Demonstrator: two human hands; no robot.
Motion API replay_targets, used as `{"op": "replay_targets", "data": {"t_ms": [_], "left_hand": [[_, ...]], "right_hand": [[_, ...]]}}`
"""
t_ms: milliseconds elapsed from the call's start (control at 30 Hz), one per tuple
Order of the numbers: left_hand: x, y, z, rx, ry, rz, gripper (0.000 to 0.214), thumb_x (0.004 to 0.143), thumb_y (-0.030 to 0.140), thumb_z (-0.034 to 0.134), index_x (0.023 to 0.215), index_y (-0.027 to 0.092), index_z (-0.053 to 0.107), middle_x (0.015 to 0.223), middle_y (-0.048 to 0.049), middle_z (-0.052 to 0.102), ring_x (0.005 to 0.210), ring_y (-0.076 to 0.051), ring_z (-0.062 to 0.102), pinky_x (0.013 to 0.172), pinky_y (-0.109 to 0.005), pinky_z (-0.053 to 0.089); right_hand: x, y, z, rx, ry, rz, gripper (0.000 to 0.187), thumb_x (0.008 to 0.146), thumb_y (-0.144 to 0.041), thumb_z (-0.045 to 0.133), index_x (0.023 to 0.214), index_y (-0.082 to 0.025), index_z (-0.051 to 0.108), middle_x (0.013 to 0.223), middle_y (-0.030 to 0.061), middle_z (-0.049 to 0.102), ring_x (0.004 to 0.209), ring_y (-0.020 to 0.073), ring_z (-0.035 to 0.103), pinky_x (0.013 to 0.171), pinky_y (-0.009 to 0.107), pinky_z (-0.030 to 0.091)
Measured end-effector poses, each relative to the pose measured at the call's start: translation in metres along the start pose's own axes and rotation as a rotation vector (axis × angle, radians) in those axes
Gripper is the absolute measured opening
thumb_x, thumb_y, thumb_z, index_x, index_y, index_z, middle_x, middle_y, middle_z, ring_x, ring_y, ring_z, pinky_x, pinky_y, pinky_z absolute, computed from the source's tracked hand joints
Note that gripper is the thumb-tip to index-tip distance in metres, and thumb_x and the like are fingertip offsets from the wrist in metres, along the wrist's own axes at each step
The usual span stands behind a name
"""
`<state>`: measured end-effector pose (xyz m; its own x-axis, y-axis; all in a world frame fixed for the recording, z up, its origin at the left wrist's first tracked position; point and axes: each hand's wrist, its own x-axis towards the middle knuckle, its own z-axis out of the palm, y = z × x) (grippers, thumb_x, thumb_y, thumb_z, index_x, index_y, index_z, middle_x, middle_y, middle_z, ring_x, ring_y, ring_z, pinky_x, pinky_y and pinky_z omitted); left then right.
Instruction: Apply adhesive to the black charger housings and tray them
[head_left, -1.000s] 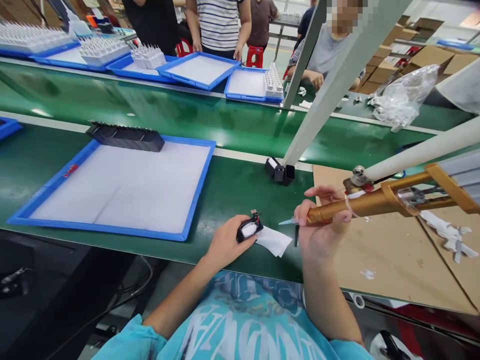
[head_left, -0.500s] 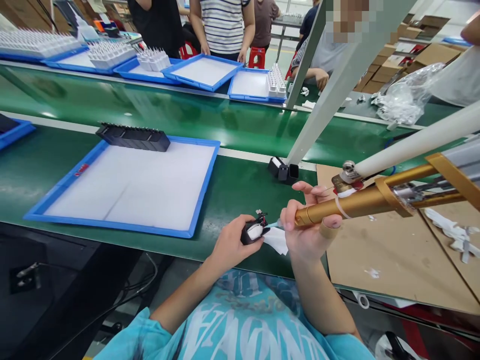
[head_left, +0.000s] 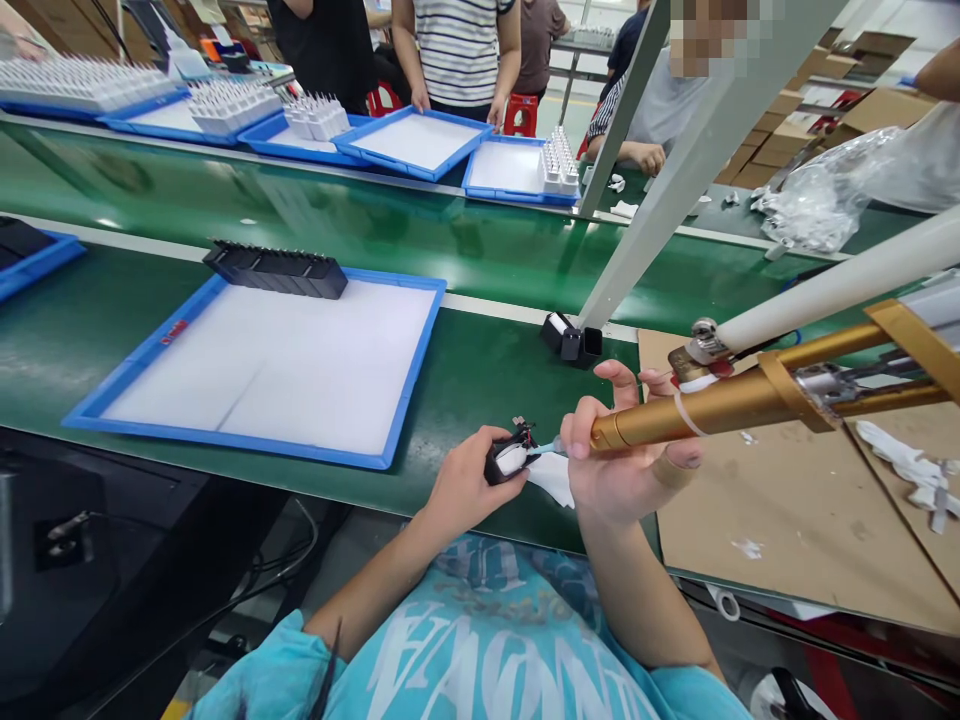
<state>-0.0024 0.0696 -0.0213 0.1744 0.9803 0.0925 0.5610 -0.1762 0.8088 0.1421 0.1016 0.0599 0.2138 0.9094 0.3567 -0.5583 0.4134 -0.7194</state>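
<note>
My left hand (head_left: 472,475) is closed around a small black housing (head_left: 495,470) with a white part inside and thin wires at its top. In my right hand (head_left: 619,465) is a gold dispensing gun (head_left: 697,410), gripped near its front end. Its pale blue nozzle tip (head_left: 544,449) reaches into or against the housing's open side; exact contact is too small to tell. Under the nozzle, between my hands, lies a white piece of paper or tissue (head_left: 553,480) on the green bench.
To the left lies a blue-rimmed tray (head_left: 386,455) with a row of black housings (head_left: 277,270) at its back edge. Several black pieces (head_left: 574,340) stand by the metal post (head_left: 637,230). Cardboard (head_left: 787,500) covers the right side. Co-workers stand beyond the green conveyor (head_left: 360,220).
The camera view has shifted slightly, so the bench and trays appear a little further right. Both hands keep their hold, and the nozzle stays at the housing.
</note>
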Motion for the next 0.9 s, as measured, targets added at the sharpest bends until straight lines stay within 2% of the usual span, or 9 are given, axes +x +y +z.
{"op": "replay_targets", "data": {"t_ms": [167, 367, 567, 633, 767, 900], "left_hand": [[0.004, -0.001, 0.005, -0.004, 0.003, -0.006, 0.037, 0.078, 0.033, 0.069, 0.108, 0.023, 0.052, 0.101, -0.0024, 0.069, 0.09, -0.022, 0.067, 0.075, -0.032, 0.05], [0.005, 0.006, 0.005, -0.056, 0.072, 0.143, 0.035, 0.077, 0.028, 0.068, 0.109, 0.023, 0.055, 0.103, -0.0027, 0.069, 0.092, -0.02, 0.067, 0.079, -0.031, 0.051], [0.006, 0.007, 0.005, -0.113, 0.145, 0.262, 0.038, 0.078, 0.026, 0.068, 0.113, 0.022, 0.054, 0.106, -0.0043, 0.07, 0.093, -0.019, 0.067, 0.081, -0.03, 0.053], [0.006, 0.007, 0.005, -0.106, 0.146, 0.256, 0.038, 0.078, 0.027, 0.068, 0.113, 0.022, 0.054, 0.106, -0.0044, 0.07, 0.092, -0.019, 0.068, 0.08, -0.03, 0.053], [0.005, 0.008, 0.001, -0.075, 0.104, 0.196, 0.036, 0.079, 0.03, 0.068, 0.111, 0.023, 0.054, 0.103, -0.0027, 0.071, 0.09, -0.019, 0.069, 0.079, -0.03, 0.053], [0.005, 0.004, -0.004, -0.038, 0.023, 0.126, 0.036, 0.08, 0.032, 0.068, 0.113, 0.024, 0.054, 0.104, -0.0016, 0.07, 0.091, -0.019, 0.068, 0.081, -0.03, 0.052]], "right_hand": [[0.0, 0.003, 0.009, 0.021, -0.004, 0.019, 0.042, 0.075, -0.064, 0.059, 0.104, -0.033, 0.06, 0.105, -0.0017, 0.056, 0.039, 0.0039, 0.05, 0.033, 0.023, 0.036], [-0.002, 0.007, 0.016, 0.049, -0.026, 0.039, 0.048, 0.073, -0.065, 0.06, 0.108, -0.031, 0.058, 0.107, -0.0007, 0.056, 0.04, 0.0041, 0.051, 0.032, 0.023, 0.036], [-0.004, 0.005, 0.017, 0.053, -0.055, 0.044, 0.041, 0.074, -0.064, 0.061, 0.087, -0.026, 0.054, 0.104, -0.0029, 0.055, 0.039, 0.0038, 0.052, 0.032, 0.023, 0.036], [-0.004, 0.005, 0.016, 0.047, -0.052, 0.042, 0.042, 0.073, -0.065, 0.06, 0.089, -0.027, 0.054, 0.105, -0.0027, 0.055, 0.039, 0.0038, 0.051, 0.032, 0.023, 0.037], [-0.004, 0.008, 0.016, 0.052, -0.04, 0.029, 0.048, 0.076, -0.069, 0.05, 0.107, -0.033, 0.054, 0.112, 0.0002, 0.054, 0.041, 0.0052, 0.05, 0.033, 0.026, 0.038], [-0.002, 0.008, 0.016, 0.009, 0.008, 0.049, 0.052, 0.078, -0.073, 0.034, 0.107, -0.034, 0.055, 0.116, 0.0024, 0.054, 0.041, 0.0062, 0.045, 0.034, 0.027, 0.036]]}}
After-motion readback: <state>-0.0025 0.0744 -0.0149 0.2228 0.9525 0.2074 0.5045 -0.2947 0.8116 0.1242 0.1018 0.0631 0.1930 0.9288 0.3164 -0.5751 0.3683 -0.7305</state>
